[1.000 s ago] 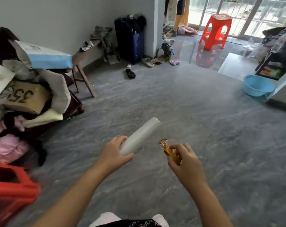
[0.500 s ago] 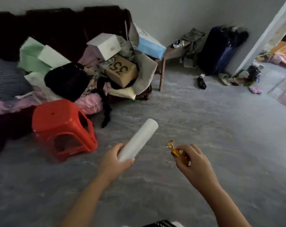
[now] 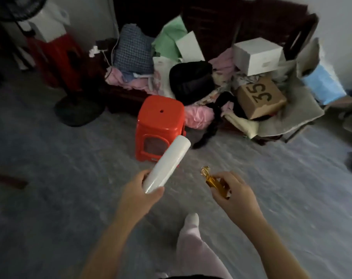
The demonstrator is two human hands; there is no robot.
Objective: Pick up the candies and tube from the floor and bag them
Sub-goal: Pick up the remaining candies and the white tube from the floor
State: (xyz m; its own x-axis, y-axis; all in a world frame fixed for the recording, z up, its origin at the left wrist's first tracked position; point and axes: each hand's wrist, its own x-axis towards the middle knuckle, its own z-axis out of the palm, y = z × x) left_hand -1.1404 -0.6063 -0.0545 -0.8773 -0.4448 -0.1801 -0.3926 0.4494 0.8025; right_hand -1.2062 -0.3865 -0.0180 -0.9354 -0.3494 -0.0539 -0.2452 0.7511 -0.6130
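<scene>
My left hand (image 3: pixel 139 196) grips the lower end of a white tube (image 3: pixel 167 164), which points up and to the right over the grey floor. My right hand (image 3: pixel 234 195) holds gold-wrapped candies (image 3: pixel 212 181); one twisted foil end sticks out toward the upper left. Both hands are held out in front of me, a short gap apart. No bag is in view.
A red plastic stool (image 3: pixel 160 125) stands just beyond the tube. Behind it a dark sofa is piled with clothes, a white box (image 3: pixel 257 56) and a cardboard box marked 35 (image 3: pixel 260 97). A fan base (image 3: pixel 78 110) sits at the left. My leg in pink (image 3: pixel 190 238) steps forward.
The view has swung left: the stool and the cluttered sofa now lie straight ahead and the room looks darker. Both hands keep the same hold, and a foot has come forward.
</scene>
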